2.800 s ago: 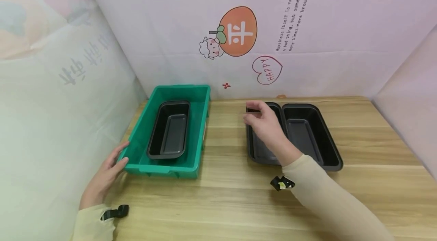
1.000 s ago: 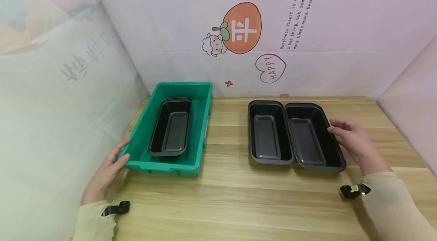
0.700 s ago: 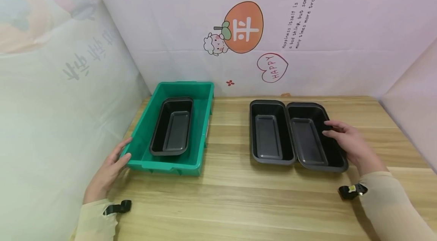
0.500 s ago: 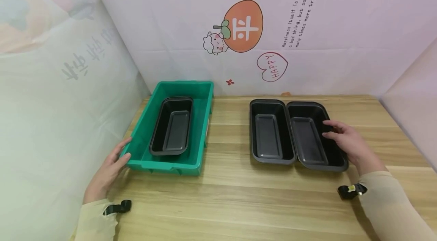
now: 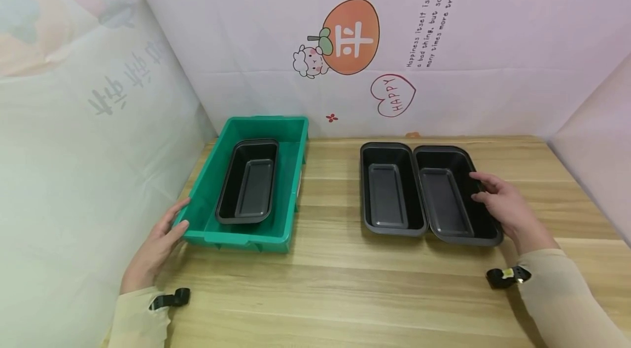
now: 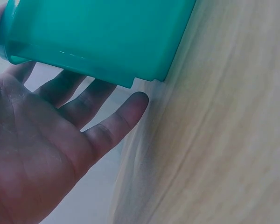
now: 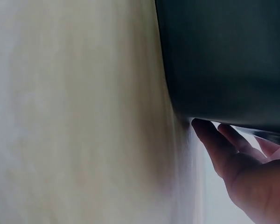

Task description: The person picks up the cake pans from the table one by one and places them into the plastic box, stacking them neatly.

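Observation:
In the head view, my left hand rests at the near left corner of a green plastic tray. Its fingers lie fairly straight along the tray's outer side in the left wrist view. Inside the tray sits a black loaf pan. To the right, two more black loaf pans stand side by side, a left loaf pan and a right loaf pan. My right hand holds the outer right rim of the right one, thumb over the inside; other fingers touch its outer wall in the right wrist view.
A wooden tabletop carries everything. White printed cloth rises behind, and more cloth stands close on the left and right. The tray sits against the back left corner.
My right hand has moved from above the left pan of the pair to the right pan's outer rim, and its fingers have closed on it. The left hand stays at the tray corner.

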Action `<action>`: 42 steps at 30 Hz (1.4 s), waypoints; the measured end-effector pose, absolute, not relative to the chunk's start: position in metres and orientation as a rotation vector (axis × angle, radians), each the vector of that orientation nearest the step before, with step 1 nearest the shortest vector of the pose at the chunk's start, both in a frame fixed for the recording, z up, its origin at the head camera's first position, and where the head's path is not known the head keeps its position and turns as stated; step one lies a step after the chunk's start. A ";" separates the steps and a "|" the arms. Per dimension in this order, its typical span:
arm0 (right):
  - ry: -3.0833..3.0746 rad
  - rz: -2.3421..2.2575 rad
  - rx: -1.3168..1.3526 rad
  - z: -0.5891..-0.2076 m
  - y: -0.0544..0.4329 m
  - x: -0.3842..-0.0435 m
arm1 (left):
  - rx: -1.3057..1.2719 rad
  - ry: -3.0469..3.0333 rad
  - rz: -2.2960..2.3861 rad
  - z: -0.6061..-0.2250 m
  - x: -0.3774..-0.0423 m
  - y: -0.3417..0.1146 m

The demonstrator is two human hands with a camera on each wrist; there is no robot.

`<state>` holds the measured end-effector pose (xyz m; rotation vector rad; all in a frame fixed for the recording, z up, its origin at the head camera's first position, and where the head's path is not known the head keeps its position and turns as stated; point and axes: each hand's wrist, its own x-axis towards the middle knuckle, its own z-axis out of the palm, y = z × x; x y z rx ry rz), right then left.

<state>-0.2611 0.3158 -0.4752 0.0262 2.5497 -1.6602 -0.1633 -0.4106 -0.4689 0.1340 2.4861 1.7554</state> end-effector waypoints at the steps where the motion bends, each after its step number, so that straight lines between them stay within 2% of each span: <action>1: 2.544 -1.664 0.032 -0.475 0.316 -0.261 | 0.133 2.484 1.760 -0.469 -0.163 -0.410; 18: 2.579 -1.660 0.100 -0.473 0.312 -0.264 | 0.121 2.484 1.766 -0.468 -0.162 -0.409; 30: 2.636 -1.618 0.142 -0.469 0.314 -0.261 | 0.203 2.457 1.845 -0.469 -0.164 -0.408; 42: 2.662 -1.675 0.185 -0.455 0.308 -0.260 | 0.172 2.467 1.816 -0.469 -0.164 -0.409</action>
